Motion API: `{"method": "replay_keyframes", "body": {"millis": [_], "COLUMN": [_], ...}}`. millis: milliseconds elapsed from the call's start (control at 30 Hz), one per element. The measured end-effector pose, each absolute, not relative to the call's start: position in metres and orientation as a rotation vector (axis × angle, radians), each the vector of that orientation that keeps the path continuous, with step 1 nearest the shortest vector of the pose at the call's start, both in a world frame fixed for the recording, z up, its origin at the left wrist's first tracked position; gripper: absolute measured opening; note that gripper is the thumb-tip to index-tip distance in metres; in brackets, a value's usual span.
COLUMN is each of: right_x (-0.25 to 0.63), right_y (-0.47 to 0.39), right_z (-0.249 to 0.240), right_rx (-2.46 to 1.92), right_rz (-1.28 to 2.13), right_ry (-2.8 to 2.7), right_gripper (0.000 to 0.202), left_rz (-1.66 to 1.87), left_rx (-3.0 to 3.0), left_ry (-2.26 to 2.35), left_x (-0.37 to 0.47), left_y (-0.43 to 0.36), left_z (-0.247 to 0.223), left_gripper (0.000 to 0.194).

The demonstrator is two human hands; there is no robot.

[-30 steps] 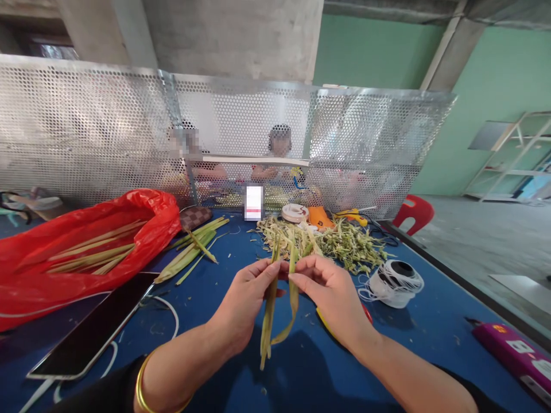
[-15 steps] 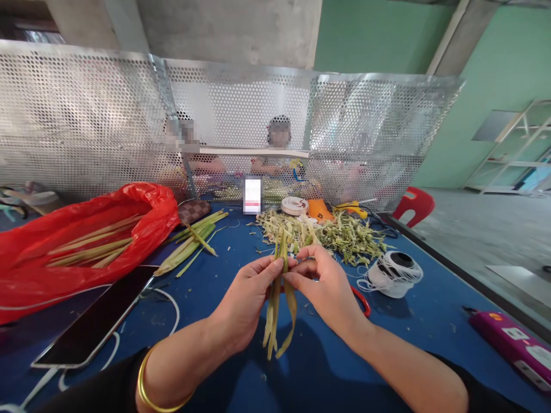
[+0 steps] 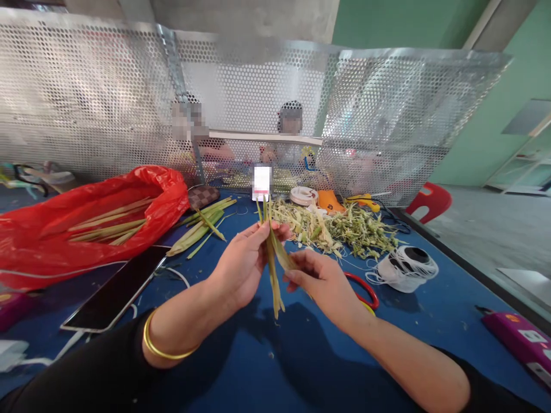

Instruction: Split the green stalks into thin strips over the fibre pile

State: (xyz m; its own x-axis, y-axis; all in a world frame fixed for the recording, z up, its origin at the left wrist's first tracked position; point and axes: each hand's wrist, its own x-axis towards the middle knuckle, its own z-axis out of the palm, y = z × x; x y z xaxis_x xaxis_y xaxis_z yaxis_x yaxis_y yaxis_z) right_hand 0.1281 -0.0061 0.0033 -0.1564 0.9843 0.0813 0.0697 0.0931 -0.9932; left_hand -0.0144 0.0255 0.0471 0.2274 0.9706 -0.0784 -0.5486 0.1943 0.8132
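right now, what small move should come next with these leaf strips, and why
Perhaps the right hand should bring its pinched strip alongside the bundle: the left hand grips the bundle near its top, while that strip slants away from the bundle's hanging lower ends.

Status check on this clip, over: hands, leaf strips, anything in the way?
Left grip pinching leaf strips. Right grip holding a broad strip angled aside. Red handle near right grip, partly hidden.
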Motion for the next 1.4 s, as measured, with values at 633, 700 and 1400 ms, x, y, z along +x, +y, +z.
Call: {"method": "replay_keyframes", "body": {"millis": [633, 700, 1400], "right_x": [0.116, 0.116, 0.139], "right_y": [-0.015, -0.016, -0.006], "right_z": [-0.006, -0.005, 0.028], "right_rx": [-1.016, -1.021, -1.116], "right_rz": [1.565, 1.572, 0.956], "right_ry": [-1.353, -1.342, -1.248], "right_gripper": [0.015, 0.014, 0.019], "left_rz": [1.230, 1.231, 0.905], "left_rx": [0.648, 0.645, 1.254], "left_ry": [0.531, 0.543, 0.904], "left_x": [-0.026, -0.026, -0.010], "left_y": [0.042, 0.042, 0.009], "left_z": [0.056, 0.057, 0.049], "left_gripper": [0.022, 0.023, 0.025]}}
